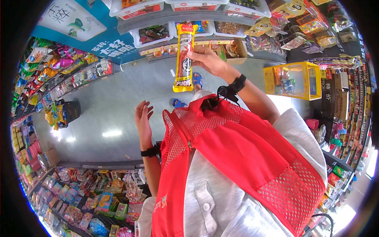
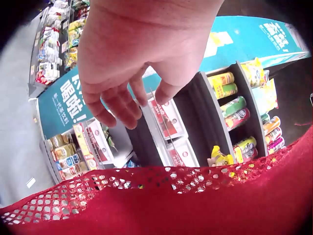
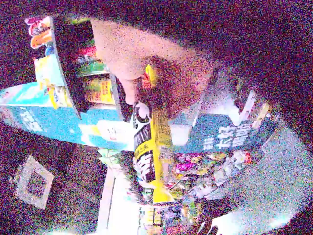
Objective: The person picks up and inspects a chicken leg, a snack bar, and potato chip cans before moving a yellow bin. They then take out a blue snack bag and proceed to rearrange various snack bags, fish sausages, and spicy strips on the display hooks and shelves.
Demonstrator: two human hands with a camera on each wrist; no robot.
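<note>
In the head view my right hand point(image 1: 210, 61) pinches a long, flat snack packet point(image 1: 184, 59) by its side, with the thumb on its front. The packet is yellow and red with dark printing, and it stands lengthwise in front of the shelves. The grainy right wrist view shows the same packet point(image 3: 146, 156) from its edge, black and yellow, below my fingers. My left hand point(image 1: 143, 118) holds nothing and is raised beside the red vest point(image 1: 237, 158). Its fingers hang loosely bent in the left wrist view, overlapping the shelf behind them.
Ahead stands a shelf point(image 1: 150, 24) with white tubs of packaged snacks. A blue promotional panel point(image 1: 114, 43) adjoins it. To the right is a yellow-framed clear case point(image 1: 292, 81). On the left a dark basket point(image 1: 72, 111) sits on the grey floor point(image 1: 106, 94). Snack racks line the sides.
</note>
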